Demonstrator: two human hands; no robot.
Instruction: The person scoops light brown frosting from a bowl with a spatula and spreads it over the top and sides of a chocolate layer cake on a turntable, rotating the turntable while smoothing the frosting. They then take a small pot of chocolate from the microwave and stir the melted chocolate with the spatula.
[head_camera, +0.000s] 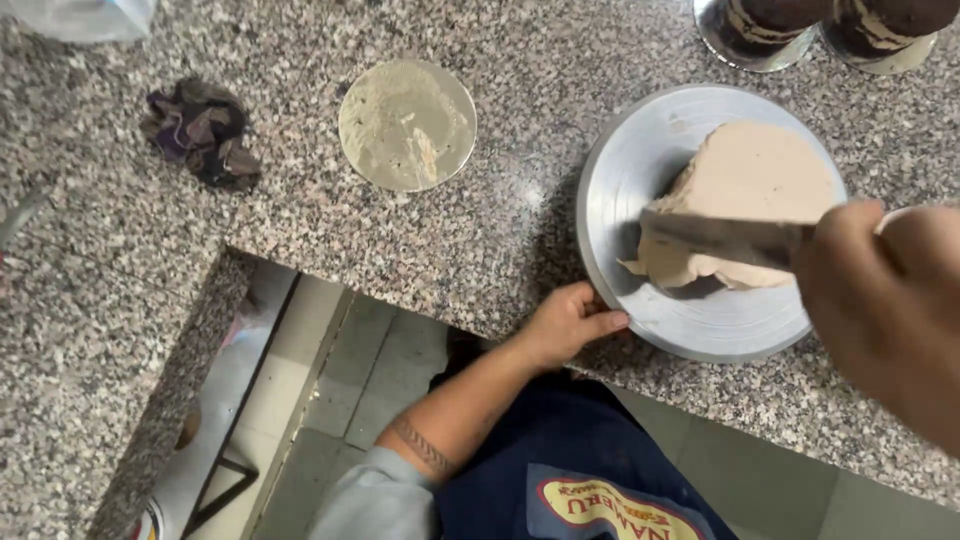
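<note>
Spanning most of the frame, the speckled granite counter (480, 250) carries everything; its front edge steps down at lower left, with floor tiles visible below.

Round metal plate (700, 325), right of centre, lies flat near the counter's front edge. On it rests a beige wedge of cake (760, 180), frosted smooth, its pointed end toward the plate's middle. Judgement: soft and easily marred; the coating would smear under any finger contact, so it should be handled by the plate rim rather than directly. The plate itself looks stiff, fairly light and likely to slide on polished stone.

Right hand (880, 290), large and blurred at right edge, is closed around the handle of a flat metal blade (715, 238), which lies across the wedge's lower side, touching the frosting.

Left hand (565, 322), lower centre, fingers curled, thumb extended against the plate's left rim; steadying it, not wrapped around anything.

Blue apron (570, 470) and grey sleeve at bottom centre.

Small round gold board (407, 125), upper centre, smeared with pale residue, well apart from the plate.

Crumpled dark cloth (203, 130), upper left.

Two containers with dark brown and pale streaks (820, 30), cut off at upper right, just beyond the plate.

Pale plastic bag corner (80, 15), top left, contents not discernible.
</note>
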